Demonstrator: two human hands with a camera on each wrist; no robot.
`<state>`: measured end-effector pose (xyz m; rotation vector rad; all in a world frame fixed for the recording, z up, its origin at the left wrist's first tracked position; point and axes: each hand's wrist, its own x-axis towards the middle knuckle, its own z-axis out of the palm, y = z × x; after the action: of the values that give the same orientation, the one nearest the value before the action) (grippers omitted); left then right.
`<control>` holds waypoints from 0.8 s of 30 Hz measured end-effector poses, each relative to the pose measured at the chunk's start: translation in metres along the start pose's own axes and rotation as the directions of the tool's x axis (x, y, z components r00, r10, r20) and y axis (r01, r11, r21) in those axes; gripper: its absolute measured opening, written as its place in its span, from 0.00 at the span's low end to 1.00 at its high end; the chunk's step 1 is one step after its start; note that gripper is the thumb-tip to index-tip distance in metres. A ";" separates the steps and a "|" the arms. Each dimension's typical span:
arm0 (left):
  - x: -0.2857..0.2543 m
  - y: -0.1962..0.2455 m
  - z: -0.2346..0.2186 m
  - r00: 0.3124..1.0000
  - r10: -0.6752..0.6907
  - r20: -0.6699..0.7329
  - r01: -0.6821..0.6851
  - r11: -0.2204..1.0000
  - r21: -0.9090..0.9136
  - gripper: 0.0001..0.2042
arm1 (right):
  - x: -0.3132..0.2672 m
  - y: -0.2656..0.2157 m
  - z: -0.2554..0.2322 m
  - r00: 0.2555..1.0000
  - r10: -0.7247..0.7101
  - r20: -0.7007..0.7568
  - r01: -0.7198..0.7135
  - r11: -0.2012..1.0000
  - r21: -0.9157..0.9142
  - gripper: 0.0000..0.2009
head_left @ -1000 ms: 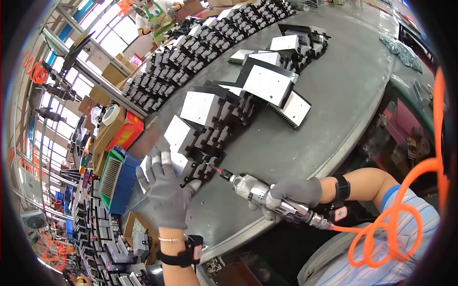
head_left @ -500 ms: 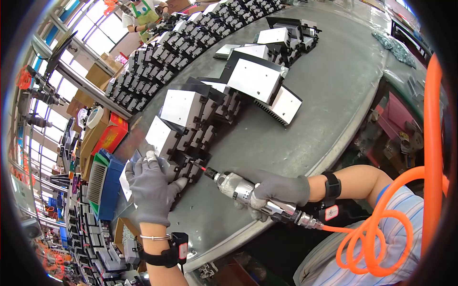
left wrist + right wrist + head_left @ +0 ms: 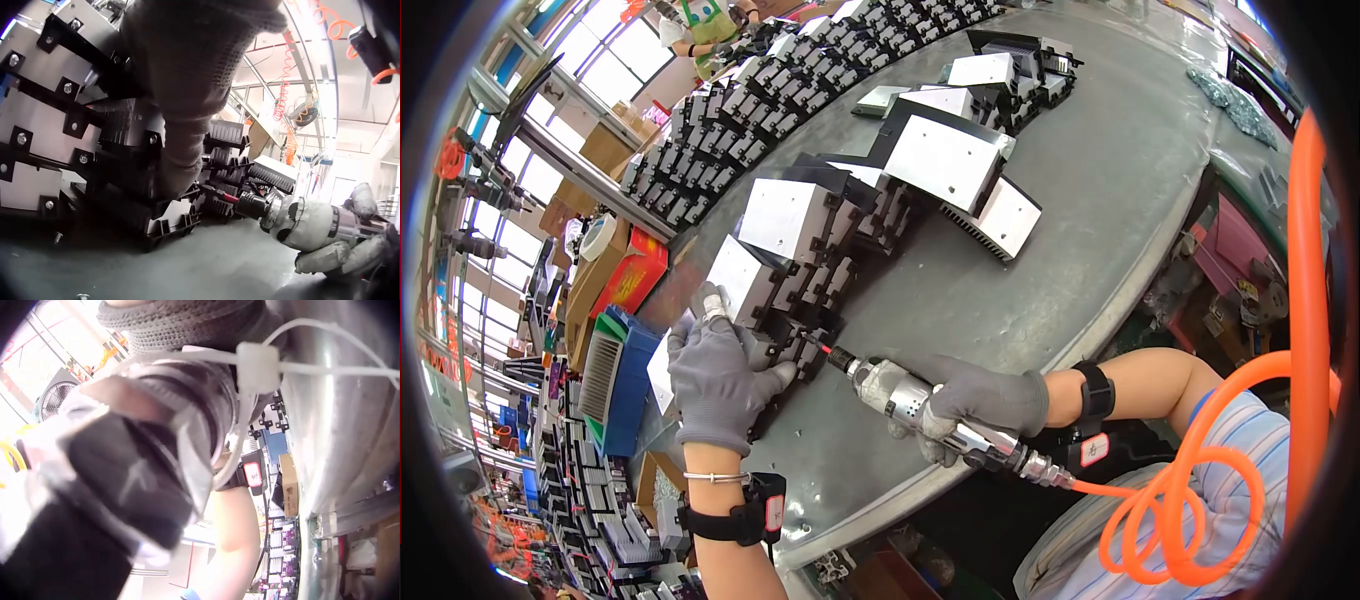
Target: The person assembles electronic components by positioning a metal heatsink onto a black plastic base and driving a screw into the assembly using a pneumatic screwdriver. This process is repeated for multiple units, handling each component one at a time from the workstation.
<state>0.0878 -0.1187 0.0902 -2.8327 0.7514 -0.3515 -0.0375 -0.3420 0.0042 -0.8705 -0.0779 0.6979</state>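
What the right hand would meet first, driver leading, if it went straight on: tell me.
The right hand points the driver at the stack of black-bracketed metal blocks, so that stack probably comes first. The left hand has its thumb near that line, though, and depth is unclear.

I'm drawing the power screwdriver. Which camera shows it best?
The head view: the power screwdriver shows from tip to orange hose, though the right hand covers part. The left wrist view shows its front closer, fingers over the rest. In the right wrist view, I can't clearly pick it out.
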 end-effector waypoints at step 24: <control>-0.082 0.035 0.004 0.883 -0.368 -0.292 0.303 0.921 -0.247 0.22 | -0.027 0.007 -0.016 0.984 0.152 0.096 -0.154 0.988 0.021 0.35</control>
<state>0.0041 -0.1066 0.0635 -3.1326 0.3480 -0.8768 -0.0566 -0.3661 -0.0056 -0.8219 -0.0860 0.8823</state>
